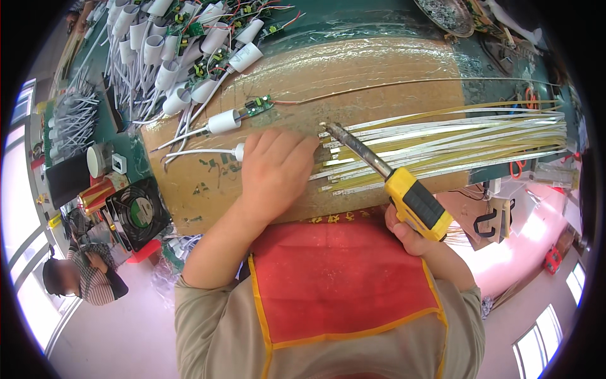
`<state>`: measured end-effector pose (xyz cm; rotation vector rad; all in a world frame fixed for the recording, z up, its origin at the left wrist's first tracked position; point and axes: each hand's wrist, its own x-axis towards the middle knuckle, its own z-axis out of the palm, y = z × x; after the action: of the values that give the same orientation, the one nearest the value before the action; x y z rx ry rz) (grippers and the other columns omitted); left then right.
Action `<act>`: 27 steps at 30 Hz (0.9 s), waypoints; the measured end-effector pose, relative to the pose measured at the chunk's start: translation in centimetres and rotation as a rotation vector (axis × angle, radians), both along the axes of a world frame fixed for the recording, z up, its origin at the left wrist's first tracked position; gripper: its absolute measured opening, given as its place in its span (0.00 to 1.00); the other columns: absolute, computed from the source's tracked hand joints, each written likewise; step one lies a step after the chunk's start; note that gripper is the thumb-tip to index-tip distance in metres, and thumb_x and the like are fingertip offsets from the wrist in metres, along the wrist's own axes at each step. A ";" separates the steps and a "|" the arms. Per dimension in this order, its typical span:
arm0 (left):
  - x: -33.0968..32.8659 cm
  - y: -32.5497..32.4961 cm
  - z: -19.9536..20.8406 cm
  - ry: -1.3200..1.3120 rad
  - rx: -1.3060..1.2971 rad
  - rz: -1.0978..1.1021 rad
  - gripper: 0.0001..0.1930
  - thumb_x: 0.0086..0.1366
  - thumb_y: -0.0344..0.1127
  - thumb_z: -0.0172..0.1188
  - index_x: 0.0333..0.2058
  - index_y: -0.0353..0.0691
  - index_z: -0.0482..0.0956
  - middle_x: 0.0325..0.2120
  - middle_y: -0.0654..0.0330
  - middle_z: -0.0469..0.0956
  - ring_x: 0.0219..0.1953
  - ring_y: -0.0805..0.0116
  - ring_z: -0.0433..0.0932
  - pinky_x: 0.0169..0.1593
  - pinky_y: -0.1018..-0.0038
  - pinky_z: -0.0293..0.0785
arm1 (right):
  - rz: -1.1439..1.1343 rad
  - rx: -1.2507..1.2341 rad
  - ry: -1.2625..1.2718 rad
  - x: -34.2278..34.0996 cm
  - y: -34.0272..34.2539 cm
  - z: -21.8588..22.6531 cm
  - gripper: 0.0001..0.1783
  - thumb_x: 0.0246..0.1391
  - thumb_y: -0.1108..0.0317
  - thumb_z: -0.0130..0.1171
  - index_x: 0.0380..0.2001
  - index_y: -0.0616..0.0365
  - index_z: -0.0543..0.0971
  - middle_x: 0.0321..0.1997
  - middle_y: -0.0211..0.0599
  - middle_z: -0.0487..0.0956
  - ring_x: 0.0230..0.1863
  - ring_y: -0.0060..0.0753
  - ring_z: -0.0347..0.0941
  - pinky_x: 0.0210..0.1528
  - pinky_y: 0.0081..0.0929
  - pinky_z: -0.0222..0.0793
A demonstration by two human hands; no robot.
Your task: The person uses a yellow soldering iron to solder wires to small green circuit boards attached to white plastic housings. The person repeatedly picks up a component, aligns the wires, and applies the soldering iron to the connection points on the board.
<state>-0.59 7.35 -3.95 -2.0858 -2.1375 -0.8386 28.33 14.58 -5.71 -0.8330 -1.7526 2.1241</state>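
My left hand (278, 165) is closed over the brown work board, fingers curled down beside the ends of the LED strips. A white plastic housing (239, 151) with a white cable pokes out from under it; what the fingertips pinch is hidden. In my right hand (407, 232) is a yellow and black soldering iron (413, 201), its tip pointing up and left, close to the strip ends. The thin white and yellow LED strips (442, 142) lie fanned to the right. Above my left hand rests another white housing (224, 120), wired to a small green circuit board (257, 106).
Many white housings with cables and boards are heaped at the far left (167, 74). A black fan (136, 211) stands at the left edge. A metal dish (447, 16) sits far right. At lower left, another person (95, 271) is seated away from the table.
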 end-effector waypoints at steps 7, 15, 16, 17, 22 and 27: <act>-0.1 0.1 0.1 -0.006 -0.028 -0.006 0.13 0.46 0.25 0.63 0.34 0.42 0.81 0.30 0.63 0.76 0.33 0.62 0.74 0.38 0.67 0.67 | 0.017 0.083 -0.020 0.1 0.0 0.6 0.11 0.50 0.67 0.63 0.30 0.59 0.72 0.27 0.34 0.72 0.26 0.30 0.68 0.29 0.26 0.63; -0.1 0.0 0.0 -0.020 -0.039 -0.008 0.13 0.47 0.25 0.62 0.34 0.42 0.80 0.30 0.62 0.76 0.35 0.61 0.75 0.40 0.66 0.68 | -0.002 0.065 -0.015 0.4 -0.5 -0.4 0.11 0.50 0.67 0.63 0.32 0.60 0.72 0.28 0.33 0.72 0.27 0.30 0.67 0.31 0.27 0.64; -0.1 0.0 0.0 -0.020 -0.045 -0.007 0.13 0.47 0.25 0.62 0.34 0.42 0.80 0.30 0.62 0.76 0.35 0.61 0.75 0.41 0.66 0.68 | -0.014 0.045 -0.016 0.3 -0.5 -0.1 0.11 0.50 0.68 0.63 0.33 0.61 0.72 0.28 0.33 0.72 0.28 0.30 0.67 0.31 0.27 0.64; -0.1 0.0 0.1 -0.020 -0.052 -0.005 0.13 0.47 0.25 0.62 0.34 0.42 0.80 0.30 0.62 0.76 0.35 0.61 0.75 0.41 0.66 0.68 | -0.007 0.057 -0.014 0.4 -0.5 -0.3 0.12 0.50 0.68 0.62 0.34 0.61 0.72 0.28 0.33 0.72 0.28 0.29 0.67 0.31 0.27 0.64; -0.1 0.0 0.0 -0.020 -0.060 -0.004 0.13 0.47 0.25 0.62 0.34 0.42 0.80 0.31 0.62 0.76 0.36 0.61 0.75 0.41 0.66 0.68 | -0.050 0.056 -0.018 0.3 -0.8 -0.3 0.12 0.49 0.71 0.62 0.36 0.62 0.72 0.28 0.33 0.72 0.27 0.27 0.67 0.31 0.25 0.64; -0.1 0.0 0.0 -0.025 -0.055 -0.004 0.12 0.47 0.25 0.62 0.34 0.42 0.80 0.30 0.63 0.76 0.35 0.61 0.75 0.41 0.67 0.68 | -0.011 0.038 -0.019 0.9 -0.8 -1.0 0.13 0.50 0.71 0.63 0.37 0.62 0.72 0.28 0.32 0.72 0.27 0.25 0.67 0.31 0.23 0.64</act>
<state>-0.71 7.36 -3.98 -2.1173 -2.1943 -0.8196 29.20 13.77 -6.74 -0.8534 -1.7875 2.0762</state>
